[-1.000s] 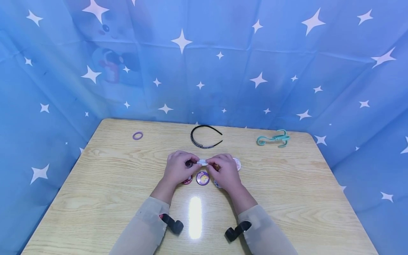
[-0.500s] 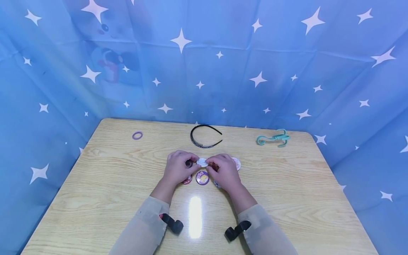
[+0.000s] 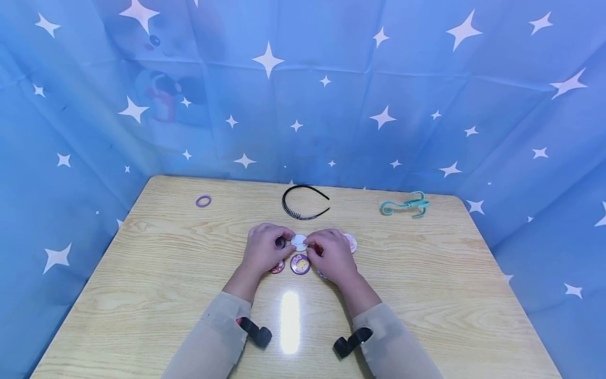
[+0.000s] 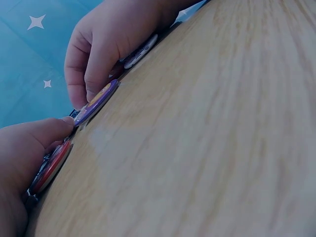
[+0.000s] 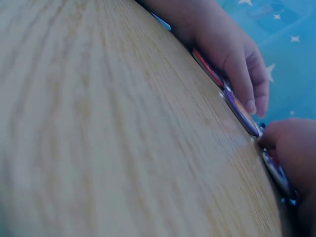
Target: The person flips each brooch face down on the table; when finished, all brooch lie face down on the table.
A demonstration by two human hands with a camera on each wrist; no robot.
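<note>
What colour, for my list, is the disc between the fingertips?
The disc looks white, clearest in the head view.

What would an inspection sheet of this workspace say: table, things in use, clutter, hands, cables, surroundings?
Surface: wood-grain table, with a bright glare patch between the forearms.
Job's things: white disc between the hands; purple badge just nearer the person; red badge partly hidden by the left hand; pink badge beyond the right hand.
Clutter: purple ring, black headband and teal clip, spaced apart towards the far edge.
Hands: left hand and right hand hold the disc's opposite edges with their fingertips.
Cables: nothing seen.
Surroundings: blue curtain with white stars.
</note>
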